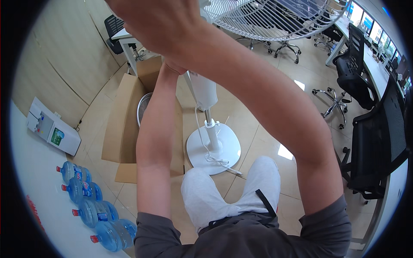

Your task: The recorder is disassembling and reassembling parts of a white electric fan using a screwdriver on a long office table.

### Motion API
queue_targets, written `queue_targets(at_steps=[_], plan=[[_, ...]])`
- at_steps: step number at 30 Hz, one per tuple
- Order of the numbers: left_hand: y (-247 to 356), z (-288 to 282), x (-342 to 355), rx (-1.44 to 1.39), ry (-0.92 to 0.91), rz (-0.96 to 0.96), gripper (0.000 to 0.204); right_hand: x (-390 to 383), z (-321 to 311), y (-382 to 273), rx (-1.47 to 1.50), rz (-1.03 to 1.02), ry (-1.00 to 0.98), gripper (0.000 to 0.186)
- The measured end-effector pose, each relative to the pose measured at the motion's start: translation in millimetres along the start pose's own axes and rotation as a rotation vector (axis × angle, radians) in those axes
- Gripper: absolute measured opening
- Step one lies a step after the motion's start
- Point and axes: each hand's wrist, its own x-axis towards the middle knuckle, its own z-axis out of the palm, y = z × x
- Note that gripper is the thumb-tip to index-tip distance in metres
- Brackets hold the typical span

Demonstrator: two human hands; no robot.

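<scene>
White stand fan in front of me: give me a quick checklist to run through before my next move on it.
1. Base flat on the floor: ok, as far as this view shows.
2. Pole standing up from the base: ok.
3. Cord unplugged: ok, it lies loosely bundled on the base, its end by the near edge.
4. Wire grille fully fastened: cannot tell, it is cut off by the top edge.
5. Firm grip: cannot tell, the right hand is partly out of frame and the left hand mostly hidden.
6. Cardboard box emptied: not ok, a round grille is in it.
</scene>
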Motion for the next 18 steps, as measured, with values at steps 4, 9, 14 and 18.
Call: queue_targets(at_steps=[4,9,14,18], plan=[[-2.5,1.4,1.9,-0.026,-0.029,-0.002,0.063,0.8,8.1,2.4,0.042,0.019,0.029,0.028],[3.4,-7.1,-7.0,-0.050,-0.050,0.015,0.064,2.3,15.5,4.7,0.175,0.013,0.028,0.026],[11.6,-0.5,-43.4,-0.069,-0.035,0.012,0.064,0.7,22.8,-1.5,0.157,0.001,0.060,0.025],[-10.6,85.4,-40.6,0.515,0.415,0.411,0.083,0.9,25.6,10.3,0.099,-0.018,0.019,0.022]])
